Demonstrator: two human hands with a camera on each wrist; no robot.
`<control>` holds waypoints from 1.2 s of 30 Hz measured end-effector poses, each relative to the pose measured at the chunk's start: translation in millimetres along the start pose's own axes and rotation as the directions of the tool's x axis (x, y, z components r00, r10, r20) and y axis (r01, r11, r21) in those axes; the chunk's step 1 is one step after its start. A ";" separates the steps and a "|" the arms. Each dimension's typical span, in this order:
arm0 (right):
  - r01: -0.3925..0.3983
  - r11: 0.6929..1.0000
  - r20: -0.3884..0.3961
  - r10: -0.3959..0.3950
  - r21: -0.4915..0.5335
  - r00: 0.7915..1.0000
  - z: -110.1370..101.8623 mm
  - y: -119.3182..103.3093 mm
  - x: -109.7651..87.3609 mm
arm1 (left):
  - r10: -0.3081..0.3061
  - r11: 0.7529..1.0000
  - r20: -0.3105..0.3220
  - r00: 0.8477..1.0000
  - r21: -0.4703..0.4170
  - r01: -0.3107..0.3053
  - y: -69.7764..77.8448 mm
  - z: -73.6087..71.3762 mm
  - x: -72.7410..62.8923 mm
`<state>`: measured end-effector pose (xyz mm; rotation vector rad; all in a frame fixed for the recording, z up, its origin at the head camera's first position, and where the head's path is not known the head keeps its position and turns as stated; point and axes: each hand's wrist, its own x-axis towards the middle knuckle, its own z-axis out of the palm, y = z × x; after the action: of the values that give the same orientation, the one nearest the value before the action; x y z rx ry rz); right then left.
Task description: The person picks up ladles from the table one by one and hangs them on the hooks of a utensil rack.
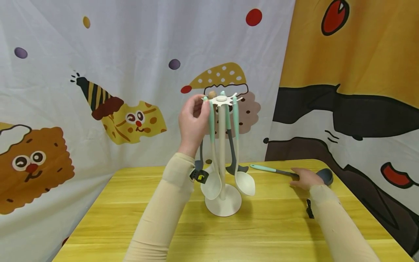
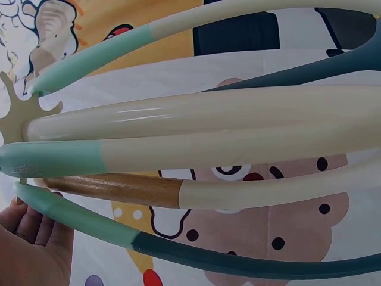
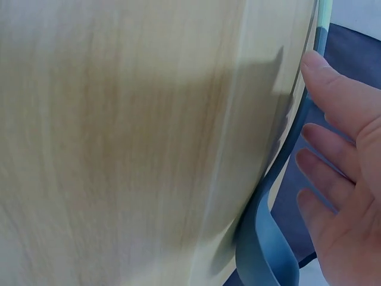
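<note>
A cream utensil rack (image 1: 222,153) stands upright on the table, hung with several spoons and other kitchen tools. My left hand (image 1: 194,120) is at its top, finger and thumb pinching a hook beside the end of a mint handle. From the left wrist view, the fingertips of that hand (image 2: 36,250) sit right at a mint-and-dark utensil (image 2: 196,251). A ladle with a mint handle (image 1: 263,167) and dark bowl (image 1: 325,176) lies on the table at the right. Over its shaft is my right hand (image 1: 307,178), fingers loosely extended, thumb (image 3: 327,80) right at the shaft (image 3: 292,134).
The wooden table (image 1: 131,207) has its far edge close to a curtain (image 1: 140,51) printed with cartoon food. Two white spoons (image 1: 211,186) hang low on the front side of the rack, above its round base (image 1: 223,207). A wooden-handled utensil (image 2: 119,187) hangs behind them.
</note>
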<state>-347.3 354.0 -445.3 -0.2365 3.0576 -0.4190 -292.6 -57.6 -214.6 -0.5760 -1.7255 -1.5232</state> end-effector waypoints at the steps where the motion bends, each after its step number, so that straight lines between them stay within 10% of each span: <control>1: -0.005 1.000 -0.001 0.005 0.002 1.000 -0.1 0.7 -0.1 | 0.001 1.000 0.001 1.000 -0.001 -0.001 -0.2 0.0 0.1; 36: -0.011 0.998 -0.071 0.006 -0.068 0.997 0.3 -5.6 0.9 | 0.004 1.000 -0.003 1.000 0.020 -0.004 0.3 0.8 -0.5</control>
<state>-347.3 348.4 -444.2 -0.2163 3.1451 -0.3290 -292.2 -56.7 -214.8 -0.5662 -1.7349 -1.5019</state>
